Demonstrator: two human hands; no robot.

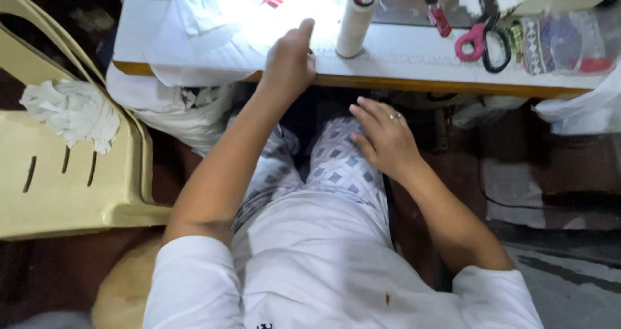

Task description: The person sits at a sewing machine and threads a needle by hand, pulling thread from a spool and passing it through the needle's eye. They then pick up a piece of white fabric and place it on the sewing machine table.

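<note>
The left hand (289, 62) rests at the front edge of the white sewing table (414, 54), thumb raised, touching the white fabric (200, 41) spread over the table's left part. That cloth is thin, brightly lit and rumpled, and it spills over the table's edge toward the floor. Just to the right of this hand stands a tall white spool of thread (355, 23), upright on the table, its top reaching toward the machine behind.

The right hand (386, 138), with a ring on one finger, lies flat and open on the right knee, upon the grey-and-white checked trousers (339, 167), below the table's edge.
</note>
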